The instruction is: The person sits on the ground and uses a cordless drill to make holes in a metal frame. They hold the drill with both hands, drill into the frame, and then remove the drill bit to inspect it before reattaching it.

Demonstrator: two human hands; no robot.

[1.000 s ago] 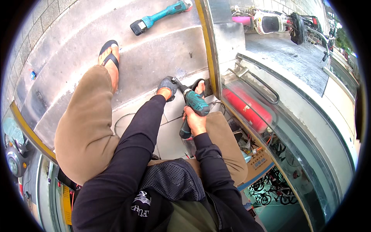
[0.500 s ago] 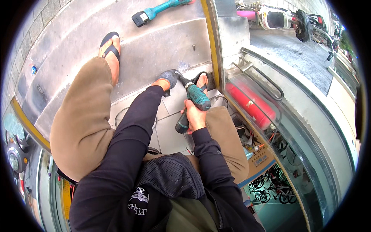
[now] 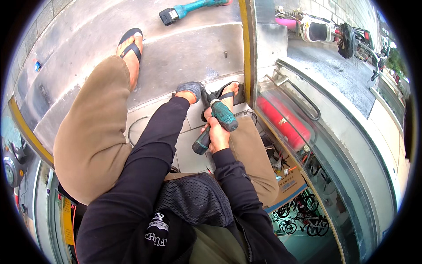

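Note:
A teal and black cordless drill [image 3: 223, 115] is gripped by my bare right hand [image 3: 217, 134], fingers wrapped round its handle. The drill's chuck end points up and left, toward the base of the step. There my left hand [image 3: 189, 90], in a dark grey work glove, is held low beside the front of the drill. Its fingers are hidden from above, and what they touch cannot be made out. My sandalled right foot [image 3: 229, 93] is just right of the drill's front end.
A second teal power tool [image 3: 189, 9] lies on the grey steps [image 3: 189, 55] ahead, with a small bolt-like piece [image 3: 226, 54] nearer. A yellow-edged post [image 3: 249, 48] stands right of my foot. Beyond it are a red cylinder [image 3: 283, 123] behind glass and a cardboard box [image 3: 288, 185].
The drill and my right hand have shifted slightly left. My left glove has turned a little and stays low by the step. The whole view has tilted slightly.

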